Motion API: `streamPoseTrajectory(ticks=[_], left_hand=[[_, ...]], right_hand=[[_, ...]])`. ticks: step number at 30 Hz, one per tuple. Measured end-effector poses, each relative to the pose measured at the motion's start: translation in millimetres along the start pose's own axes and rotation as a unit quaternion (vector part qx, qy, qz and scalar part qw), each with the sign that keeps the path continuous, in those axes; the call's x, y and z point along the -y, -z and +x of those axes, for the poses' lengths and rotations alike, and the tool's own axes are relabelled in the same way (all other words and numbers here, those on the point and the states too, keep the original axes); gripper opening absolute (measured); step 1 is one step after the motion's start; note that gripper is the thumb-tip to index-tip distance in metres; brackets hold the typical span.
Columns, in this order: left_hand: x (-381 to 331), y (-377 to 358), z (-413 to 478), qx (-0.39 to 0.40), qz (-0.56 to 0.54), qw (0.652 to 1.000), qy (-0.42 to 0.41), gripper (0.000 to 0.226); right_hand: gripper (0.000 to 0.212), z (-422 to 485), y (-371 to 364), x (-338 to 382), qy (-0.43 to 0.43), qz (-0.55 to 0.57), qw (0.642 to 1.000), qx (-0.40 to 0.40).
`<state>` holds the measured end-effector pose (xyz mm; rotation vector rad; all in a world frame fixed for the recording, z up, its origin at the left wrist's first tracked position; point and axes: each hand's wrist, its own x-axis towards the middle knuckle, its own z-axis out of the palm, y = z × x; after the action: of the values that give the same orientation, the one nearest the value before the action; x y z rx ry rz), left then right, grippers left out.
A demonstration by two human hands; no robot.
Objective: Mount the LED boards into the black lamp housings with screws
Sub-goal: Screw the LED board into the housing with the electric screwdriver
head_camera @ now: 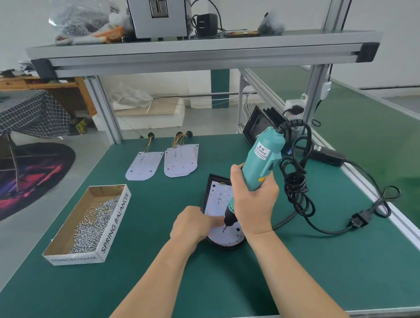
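Note:
A black lamp housing (pixel 211 182) lies in the middle of the green mat with a white LED board (pixel 217 199) inside it. My right hand (pixel 253 202) grips a teal electric screwdriver (pixel 261 157), whose bit tip touches the near part of the board. My left hand (pixel 194 224) rests on the housing's left edge, fingers curled beside the bit as if pinching a screw; the screw itself is hidden. Spare LED boards lie further back: one single board (pixel 143 166) and a small stack (pixel 180 161), each with wires.
A cardboard tray (pixel 115 216) of loose screws sits at the left. More black housings (pixel 262 123) lean at the back right. The screwdriver's black cord (pixel 298 189) coils to the right, ending in a plug (pixel 360 221). An aluminium shelf (pixel 200 54) spans overhead.

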<state>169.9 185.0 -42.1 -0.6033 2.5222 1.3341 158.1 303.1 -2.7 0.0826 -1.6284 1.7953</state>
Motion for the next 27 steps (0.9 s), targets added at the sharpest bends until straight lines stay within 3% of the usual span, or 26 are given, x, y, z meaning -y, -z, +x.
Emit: streamPoseTrajectory(ticks=[5,15,20,24,27], left_hand=[[-2.3,0.4,-2.2,0.002,-0.005,1.0,-0.015,0.058],[-4.4,-1.3,-5.4,-0.013,0.008,1.0,0.005,0.036],[-5.5,1.1,-10.6,-0.006,-0.002,1.0,0.018,0.043],[-2.4,2.8,-8.1,0.008,-0.012,1.0,0.009,0.068],[-1.9,10.9,-12.1,-0.003,-0.023,1.0,0.0,0.057]], right_hand=[[0.035,-2.3,-1.1,1.1,0.007,-0.001,1.0,0.011],[0.032,0.6,-3.6,-3.3,-0.054,0.014,0.998,0.023],[0.033,-2.1,1.1,-0.8,-0.033,0.007,0.999,0.025],[0.025,8.0,6.9,11.2,-0.016,0.017,1.0,-0.014],[0.02,18.4,10.2,21.0,-0.033,0.027,0.998,-0.045]])
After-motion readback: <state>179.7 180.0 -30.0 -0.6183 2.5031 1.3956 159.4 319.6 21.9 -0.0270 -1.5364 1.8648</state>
